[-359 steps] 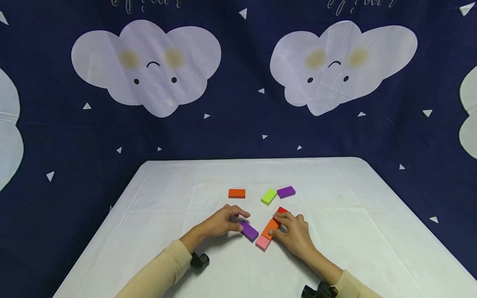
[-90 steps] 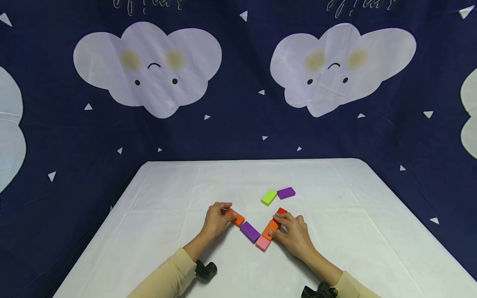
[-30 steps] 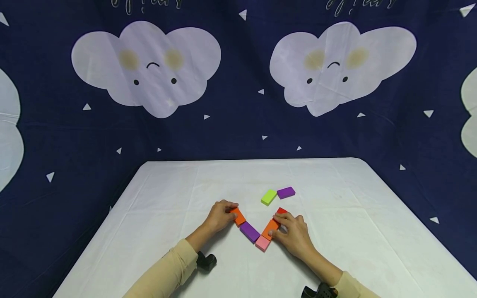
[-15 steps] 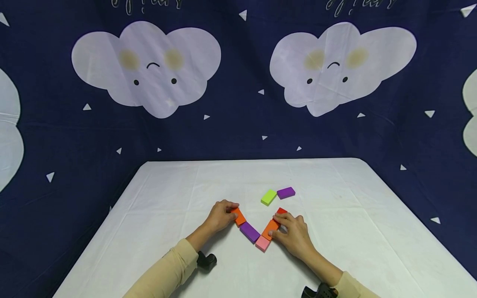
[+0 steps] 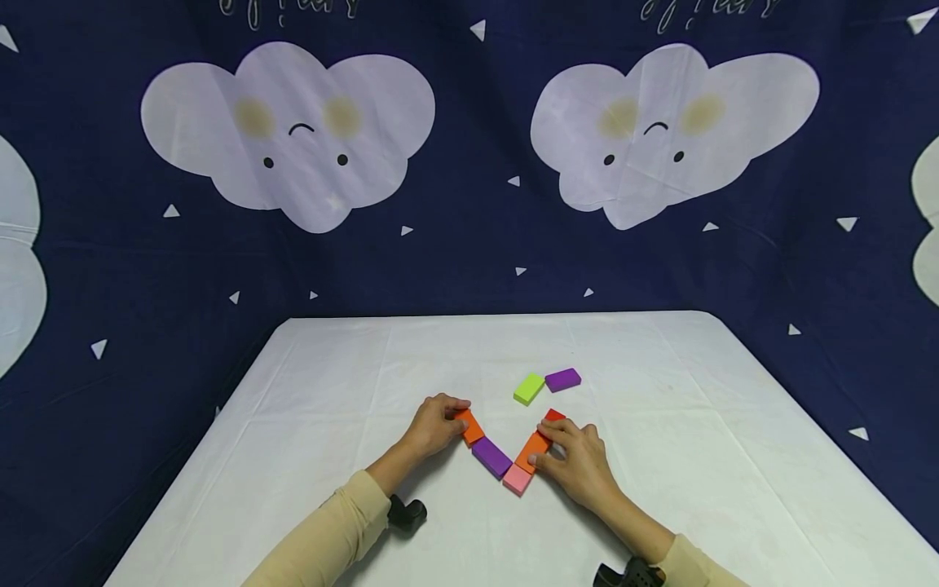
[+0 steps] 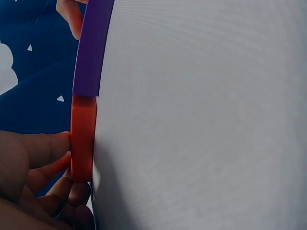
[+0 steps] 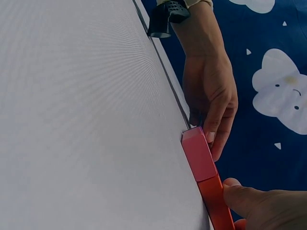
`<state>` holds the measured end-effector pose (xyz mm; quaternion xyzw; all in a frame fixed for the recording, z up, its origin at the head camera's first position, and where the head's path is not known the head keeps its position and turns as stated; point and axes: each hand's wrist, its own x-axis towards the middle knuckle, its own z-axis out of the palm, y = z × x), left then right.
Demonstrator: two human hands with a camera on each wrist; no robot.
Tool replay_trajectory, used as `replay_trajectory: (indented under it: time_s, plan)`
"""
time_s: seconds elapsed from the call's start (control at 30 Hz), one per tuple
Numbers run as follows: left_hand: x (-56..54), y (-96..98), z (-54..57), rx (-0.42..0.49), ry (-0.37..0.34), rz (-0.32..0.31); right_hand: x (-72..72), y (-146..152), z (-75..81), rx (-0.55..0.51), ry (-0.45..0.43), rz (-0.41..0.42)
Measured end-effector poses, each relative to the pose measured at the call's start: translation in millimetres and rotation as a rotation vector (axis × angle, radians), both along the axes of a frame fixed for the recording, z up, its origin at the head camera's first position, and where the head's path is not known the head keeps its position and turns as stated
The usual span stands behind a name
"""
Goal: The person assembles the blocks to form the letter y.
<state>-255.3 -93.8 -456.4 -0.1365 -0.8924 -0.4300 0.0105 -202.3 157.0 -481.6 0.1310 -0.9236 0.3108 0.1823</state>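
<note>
A V of small rectangular blocks lies on the white tabletop in the head view. My left hand [image 5: 434, 425] pinches the orange block [image 5: 471, 428] at the V's left end. That block's near end meets a purple block [image 5: 491, 458], as the left wrist view also shows. At the bottom of the V sits a pink block [image 5: 517, 481] touching the purple one's corner. From it an orange block [image 5: 530, 452] and a red block [image 5: 554, 414] run away to the right. My right hand [image 5: 579, 465] holds this orange block, thumb on its side, fingertips up by the partly covered red one.
Beyond the V, a lime green block [image 5: 529, 389] and a second purple block [image 5: 563, 380] lie corner to corner on the white table [image 5: 411, 350]. A navy cloth [image 5: 469, 244] with clouds hangs behind. Each wrist wears a black camera [image 5: 407, 515].
Since 12 seconds ago, my left hand has left the purple block and brought the far orange block to its end. Over the last 3 seconds that orange block turned slightly. My right hand stayed put.
</note>
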Motion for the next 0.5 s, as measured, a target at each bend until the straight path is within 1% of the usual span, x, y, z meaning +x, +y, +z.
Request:
replay_trajectory:
  time_s: [0.3,0.4,0.5]
  plan:
    - [-0.1,1.3,0.7,-0.008,0.011,-0.002,0.0,0.3,-0.7,0.004,0.001,-0.002]
    - [-0.8,1.3,1.4,-0.003,0.007,0.008,-0.2,0.4,-1.1,0.008,-0.002,-0.006]
    - [-1.6,1.1,3.7,0.02,-0.008,0.035,-0.4,0.4,-0.9,0.01,-0.003,-0.003]
